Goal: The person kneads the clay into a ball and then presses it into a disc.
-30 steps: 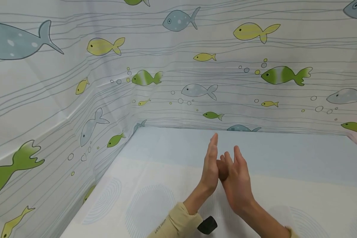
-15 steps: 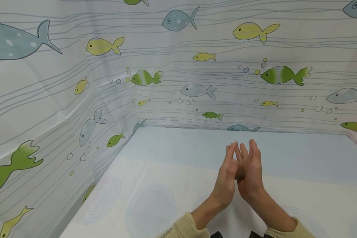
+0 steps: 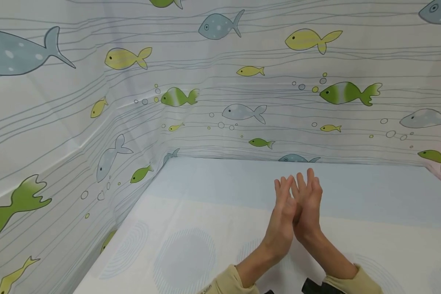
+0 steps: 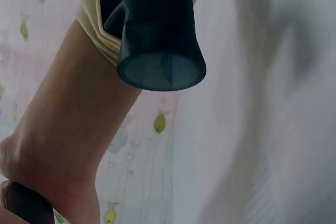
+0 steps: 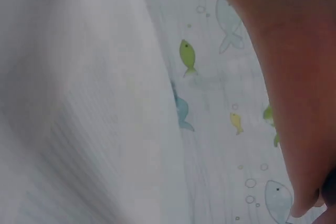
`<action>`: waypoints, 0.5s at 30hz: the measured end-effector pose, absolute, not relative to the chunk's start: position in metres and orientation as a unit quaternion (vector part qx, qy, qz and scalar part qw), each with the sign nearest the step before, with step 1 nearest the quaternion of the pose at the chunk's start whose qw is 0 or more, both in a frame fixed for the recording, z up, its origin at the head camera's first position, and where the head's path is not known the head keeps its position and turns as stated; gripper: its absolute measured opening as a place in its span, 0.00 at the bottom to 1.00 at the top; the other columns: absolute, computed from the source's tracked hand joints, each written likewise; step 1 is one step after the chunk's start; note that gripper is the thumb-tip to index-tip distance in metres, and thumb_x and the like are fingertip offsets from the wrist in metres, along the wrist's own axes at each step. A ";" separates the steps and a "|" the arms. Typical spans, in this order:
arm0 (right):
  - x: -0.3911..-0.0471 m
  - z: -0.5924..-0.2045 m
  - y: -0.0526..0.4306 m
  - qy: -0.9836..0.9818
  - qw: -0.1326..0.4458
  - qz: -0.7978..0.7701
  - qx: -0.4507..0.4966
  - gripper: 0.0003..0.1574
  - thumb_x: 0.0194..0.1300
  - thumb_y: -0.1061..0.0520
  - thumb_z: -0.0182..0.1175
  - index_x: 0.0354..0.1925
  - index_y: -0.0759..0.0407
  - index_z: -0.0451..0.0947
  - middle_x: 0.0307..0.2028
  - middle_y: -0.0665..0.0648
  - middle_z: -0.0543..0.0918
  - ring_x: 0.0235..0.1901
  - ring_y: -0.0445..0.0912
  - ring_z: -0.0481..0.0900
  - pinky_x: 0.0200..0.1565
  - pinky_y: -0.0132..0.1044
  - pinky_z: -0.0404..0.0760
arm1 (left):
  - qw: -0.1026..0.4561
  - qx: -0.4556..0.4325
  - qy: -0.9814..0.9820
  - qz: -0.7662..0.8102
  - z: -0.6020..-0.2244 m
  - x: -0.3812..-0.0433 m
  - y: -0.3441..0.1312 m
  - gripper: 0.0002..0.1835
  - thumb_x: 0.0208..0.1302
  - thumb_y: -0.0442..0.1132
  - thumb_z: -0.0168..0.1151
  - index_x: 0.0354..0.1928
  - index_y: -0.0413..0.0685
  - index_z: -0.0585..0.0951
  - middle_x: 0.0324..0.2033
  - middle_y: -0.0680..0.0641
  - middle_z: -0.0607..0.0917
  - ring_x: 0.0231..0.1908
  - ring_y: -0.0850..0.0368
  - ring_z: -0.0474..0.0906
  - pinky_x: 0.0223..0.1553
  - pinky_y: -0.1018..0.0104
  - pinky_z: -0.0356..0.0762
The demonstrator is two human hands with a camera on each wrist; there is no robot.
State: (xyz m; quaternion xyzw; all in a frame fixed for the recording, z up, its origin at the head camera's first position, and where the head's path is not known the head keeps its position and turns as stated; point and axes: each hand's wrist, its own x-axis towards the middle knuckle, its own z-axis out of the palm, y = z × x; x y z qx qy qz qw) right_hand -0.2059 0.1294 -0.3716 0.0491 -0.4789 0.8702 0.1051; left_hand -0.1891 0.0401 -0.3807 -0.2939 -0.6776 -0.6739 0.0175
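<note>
In the head view my left hand (image 3: 282, 222) and right hand (image 3: 309, 210) are raised above the table, palms facing, with fingers mostly straight and pointing up and away. A rounded dark brown lump, perhaps modelling clay, is pressed between the palms; just a sliver of the brown lump (image 3: 297, 213) shows there. In the left wrist view, part of the dark lump (image 4: 25, 202) appears at the bottom left, against the base of the other hand. At the lower right edge of the right wrist view, a bit of the lump (image 5: 329, 188) is visible. The rest is hidden by the hands.
Beneath the hands is a table with a pale blue and white cover (image 3: 220, 183). A fish-print curtain (image 3: 206, 81) hangs behind it and along the left side. A black wrist camera (image 3: 317, 287) sits by the right sleeve.
Both hands have moved right since a second ago, the left one further. The palms have come closer together, and less of the brown lump shows. In the last half second the hands have shifted slightly against each other.
</note>
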 end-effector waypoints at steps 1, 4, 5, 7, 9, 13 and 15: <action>-0.207 -0.372 0.130 -0.478 0.110 0.870 0.053 0.48 0.70 0.26 0.34 0.77 0.30 0.26 0.79 0.46 0.29 0.78 0.46 0.31 0.74 0.51 0.30 | 0.015 -0.293 -0.677 -0.675 -0.381 -0.188 0.040 0.32 0.75 0.63 0.28 0.78 0.68 0.48 0.77 0.64 0.45 0.76 0.63 0.29 0.73 0.40 0.37; -0.210 -0.374 0.133 -0.470 0.120 0.872 0.064 0.48 0.70 0.26 0.34 0.77 0.31 0.26 0.79 0.46 0.30 0.78 0.46 0.31 0.74 0.50 0.30 | 0.009 -0.292 -0.676 -0.676 -0.380 -0.187 0.041 0.33 0.75 0.63 0.28 0.78 0.67 0.48 0.77 0.65 0.44 0.76 0.62 0.28 0.73 0.40 0.37; -0.211 -0.375 0.133 -0.470 0.124 0.872 0.067 0.48 0.70 0.27 0.34 0.78 0.31 0.26 0.79 0.47 0.30 0.78 0.46 0.31 0.74 0.49 0.29 | 0.008 -0.292 -0.676 -0.676 -0.380 -0.187 0.041 0.33 0.75 0.63 0.28 0.78 0.66 0.48 0.76 0.65 0.44 0.76 0.63 0.28 0.73 0.40 0.37; -0.213 -0.376 0.134 -0.469 0.133 0.870 0.073 0.47 0.70 0.27 0.35 0.78 0.32 0.27 0.79 0.47 0.30 0.78 0.46 0.32 0.75 0.48 0.30 | 0.007 -0.294 -0.676 -0.675 -0.379 -0.187 0.042 0.34 0.74 0.63 0.28 0.78 0.64 0.48 0.76 0.66 0.43 0.76 0.63 0.29 0.73 0.40 0.37; -0.215 -0.377 0.135 -0.465 0.142 0.870 0.081 0.47 0.70 0.28 0.35 0.78 0.32 0.28 0.79 0.48 0.31 0.78 0.47 0.32 0.75 0.47 0.31 | 0.009 -0.298 -0.675 -0.674 -0.378 -0.186 0.042 0.34 0.74 0.64 0.28 0.78 0.64 0.48 0.76 0.65 0.44 0.76 0.63 0.30 0.73 0.39 0.37; -0.219 -0.377 0.137 -0.453 0.161 0.872 0.097 0.48 0.71 0.30 0.37 0.78 0.34 0.29 0.79 0.48 0.31 0.78 0.48 0.33 0.75 0.48 0.30 | 0.009 -0.304 -0.672 -0.675 -0.377 -0.184 0.043 0.34 0.74 0.64 0.27 0.78 0.65 0.48 0.76 0.65 0.45 0.76 0.63 0.31 0.73 0.39 0.36; -0.220 -0.378 0.139 -0.449 0.171 0.871 0.100 0.48 0.71 0.30 0.38 0.78 0.34 0.29 0.79 0.49 0.32 0.78 0.48 0.33 0.75 0.49 0.30 | 0.005 -0.303 -0.671 -0.676 -0.376 -0.183 0.043 0.34 0.74 0.64 0.27 0.78 0.66 0.47 0.76 0.65 0.44 0.76 0.62 0.31 0.73 0.39 0.36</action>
